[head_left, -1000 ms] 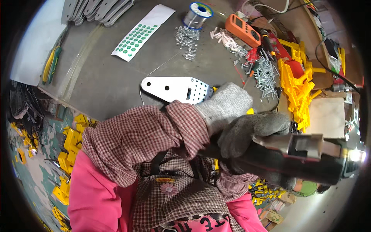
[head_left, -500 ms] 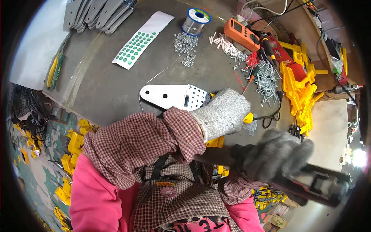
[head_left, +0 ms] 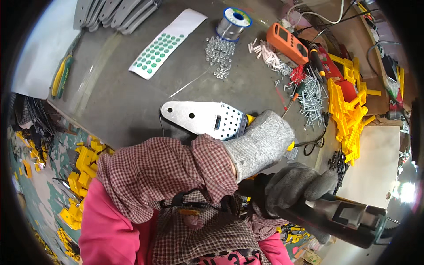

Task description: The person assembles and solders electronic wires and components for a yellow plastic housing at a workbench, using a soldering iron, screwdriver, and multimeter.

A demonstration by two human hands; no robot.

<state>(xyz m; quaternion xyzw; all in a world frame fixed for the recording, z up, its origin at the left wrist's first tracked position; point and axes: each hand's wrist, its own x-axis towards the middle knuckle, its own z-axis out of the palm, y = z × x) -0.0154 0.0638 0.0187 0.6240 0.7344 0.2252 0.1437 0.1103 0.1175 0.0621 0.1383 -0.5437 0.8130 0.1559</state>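
A silver-white metal plate (head_left: 203, 112), tapering to a rounded end with two larger holes, lies before me. Small holes cover its wide end, where a yellow tip (head_left: 250, 119) pokes out. My left hand (head_left: 265, 143), in a light grey knit glove, rests beside that wide end, its fingers hidden beneath the glove's back. A bit of yellow shows at the hand's far side. Lower right, my right hand (head_left: 296, 187), in a darker grey glove, wraps round a thick black power tool (head_left: 335, 221) with a metal collar. Its front end is hidden by the left glove.
Clear nuts (head_left: 219, 52), a wire spool (head_left: 233, 25) and a sheet of green stickers (head_left: 161, 51) lie at the back. An orange meter (head_left: 287, 43), screws (head_left: 312, 99) and yellow plastic parts (head_left: 349, 115) crowd the right. Pliers (head_left: 62, 77) lie left.
The whole view has shifted a little, so the bench things sit further right. My right hand and the tool are lower, and the hand's blur is gone. The left hand stays by the plate.
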